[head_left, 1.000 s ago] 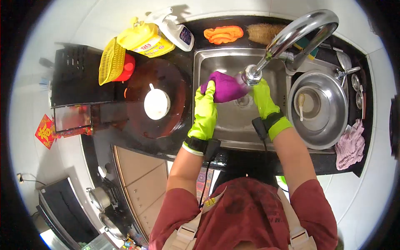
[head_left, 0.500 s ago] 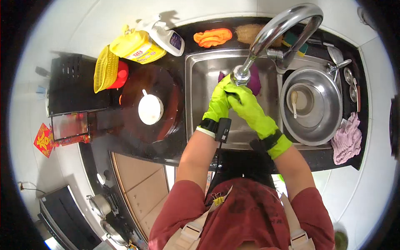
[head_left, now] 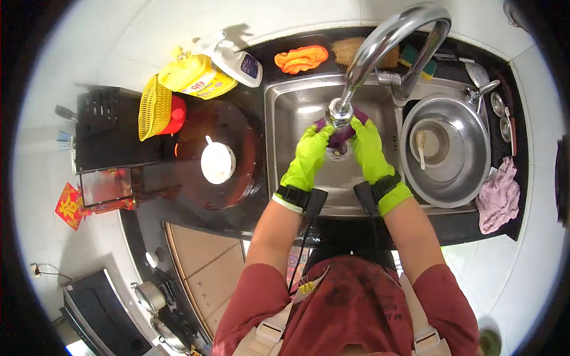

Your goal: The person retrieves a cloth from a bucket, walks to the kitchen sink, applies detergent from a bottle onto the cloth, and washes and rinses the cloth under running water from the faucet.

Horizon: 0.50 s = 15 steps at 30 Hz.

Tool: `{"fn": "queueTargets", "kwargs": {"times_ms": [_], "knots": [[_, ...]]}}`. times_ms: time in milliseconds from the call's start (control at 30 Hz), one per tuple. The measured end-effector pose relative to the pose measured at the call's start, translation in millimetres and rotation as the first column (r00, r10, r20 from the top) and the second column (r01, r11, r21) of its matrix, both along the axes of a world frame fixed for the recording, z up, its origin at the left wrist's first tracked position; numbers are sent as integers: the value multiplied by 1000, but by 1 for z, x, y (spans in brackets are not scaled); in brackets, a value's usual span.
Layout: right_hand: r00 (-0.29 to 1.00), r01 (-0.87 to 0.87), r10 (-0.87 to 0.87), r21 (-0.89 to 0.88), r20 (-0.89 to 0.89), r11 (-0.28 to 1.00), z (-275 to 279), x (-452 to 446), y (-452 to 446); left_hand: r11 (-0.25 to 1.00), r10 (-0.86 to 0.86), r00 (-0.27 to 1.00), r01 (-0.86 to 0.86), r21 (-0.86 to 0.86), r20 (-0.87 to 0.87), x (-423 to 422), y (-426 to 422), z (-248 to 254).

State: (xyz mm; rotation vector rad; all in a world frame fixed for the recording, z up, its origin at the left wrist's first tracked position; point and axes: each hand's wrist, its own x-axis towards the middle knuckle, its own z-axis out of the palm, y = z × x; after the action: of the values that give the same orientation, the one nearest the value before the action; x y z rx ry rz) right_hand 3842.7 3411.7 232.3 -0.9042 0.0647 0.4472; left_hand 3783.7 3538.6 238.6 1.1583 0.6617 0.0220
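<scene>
Under the chrome faucet [head_left: 340,113], a purple cloth [head_left: 339,138] is stretched between my two hands over the left sink basin [head_left: 309,107]. My left hand [head_left: 312,151], in a yellow-green rubber glove, is closed on the cloth's left side. On its right side my right hand [head_left: 368,147], gloved alike, grips it too. The faucet head hides part of the cloth and some fingertips. Below the cloth the drain shows in part.
A steel basin [head_left: 445,184] with a smaller bowl and spoon stands at the right. Left are a white bowl [head_left: 218,162], yellow basket [head_left: 155,108], yellow jug [head_left: 196,76] and spray bottle [head_left: 240,64]. Orange cloth [head_left: 301,59] lies behind the sink; a pink cloth [head_left: 497,196] is at right.
My hands were together in front of the faucet half a second ago; now they are apart on either side of the purple cloth. The cloth has moved nearer to me and looks narrower.
</scene>
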Motion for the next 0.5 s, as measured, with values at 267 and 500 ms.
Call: {"fn": "queueTargets", "kwargs": {"times_ms": [267, 500], "knots": [[964, 35, -63, -112, -257, 993, -32, -20, -21, 691, 338, 931, -147, -708, 136, -14, 36, 25], [968, -239, 218, -200, -122, 950, -66, -41, -54, 967, 54, 915, 52, -248, 401, 15, 11, -13]]}}
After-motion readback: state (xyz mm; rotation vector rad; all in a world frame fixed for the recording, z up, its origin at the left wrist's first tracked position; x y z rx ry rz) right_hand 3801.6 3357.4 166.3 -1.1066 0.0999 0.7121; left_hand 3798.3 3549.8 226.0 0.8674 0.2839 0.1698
